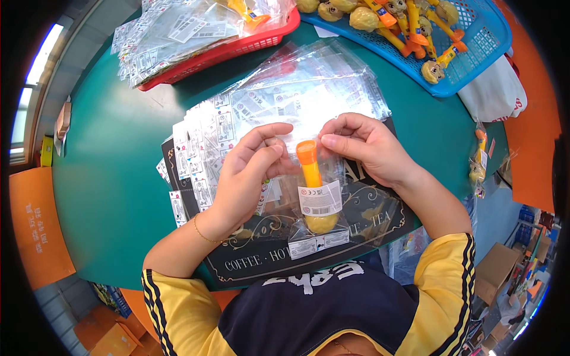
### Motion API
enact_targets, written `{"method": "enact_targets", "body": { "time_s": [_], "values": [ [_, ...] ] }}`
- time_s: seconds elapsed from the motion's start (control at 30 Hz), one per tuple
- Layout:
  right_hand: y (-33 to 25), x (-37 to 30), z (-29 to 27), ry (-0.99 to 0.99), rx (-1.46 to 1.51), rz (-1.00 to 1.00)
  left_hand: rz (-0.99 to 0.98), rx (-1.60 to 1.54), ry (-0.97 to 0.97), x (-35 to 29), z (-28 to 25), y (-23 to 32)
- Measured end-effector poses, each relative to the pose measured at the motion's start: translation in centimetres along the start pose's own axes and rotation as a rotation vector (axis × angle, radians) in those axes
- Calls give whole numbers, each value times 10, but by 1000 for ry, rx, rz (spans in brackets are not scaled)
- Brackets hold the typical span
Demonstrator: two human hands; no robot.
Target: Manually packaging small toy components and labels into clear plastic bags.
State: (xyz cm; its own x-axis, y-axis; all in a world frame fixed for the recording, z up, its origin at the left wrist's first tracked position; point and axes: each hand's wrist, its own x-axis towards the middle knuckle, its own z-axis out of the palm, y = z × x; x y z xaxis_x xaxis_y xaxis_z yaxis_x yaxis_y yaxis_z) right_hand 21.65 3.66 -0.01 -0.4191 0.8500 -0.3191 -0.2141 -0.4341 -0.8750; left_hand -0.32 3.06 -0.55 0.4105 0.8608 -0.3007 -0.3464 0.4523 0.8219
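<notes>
A clear plastic bag (pixel 300 207) lies in front of me with a toy (pixel 310 169) inside it. The toy has an orange flared end, a yellow stem and a rounded yellow head, which points toward me. A white label (pixel 320 200) covers its middle. My left hand (pixel 252 169) is closed at the bag's far left edge, thumb against curled fingers. On the other side, my right hand (pixel 362 142) pinches the bag's far right edge between thumb and forefinger. The toy's orange end sits between the two hands. The film in my fingers is hard to make out.
Flat clear bags (pixel 267 98) are stacked beyond my hands on a black printed mat (pixel 249 261). A red basket (pixel 225 56) of bags stands far left, a blue basket (pixel 469 65) of similar toys far right. A bagged toy (pixel 478 157) lies at the green table's (pixel 113 178) right edge.
</notes>
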Motion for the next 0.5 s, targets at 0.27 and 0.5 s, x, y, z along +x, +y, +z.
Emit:
{"method": "enact_targets", "body": {
  "time_s": [0.27, 0.5],
  "values": [
    [1, -1, 2, -11, 22, -11, -29, 70, 17, 0, 4, 1],
    [1, -1, 4, -28, -18, -39, 76, 95, 33, -3, 3, -2]
  ]
}}
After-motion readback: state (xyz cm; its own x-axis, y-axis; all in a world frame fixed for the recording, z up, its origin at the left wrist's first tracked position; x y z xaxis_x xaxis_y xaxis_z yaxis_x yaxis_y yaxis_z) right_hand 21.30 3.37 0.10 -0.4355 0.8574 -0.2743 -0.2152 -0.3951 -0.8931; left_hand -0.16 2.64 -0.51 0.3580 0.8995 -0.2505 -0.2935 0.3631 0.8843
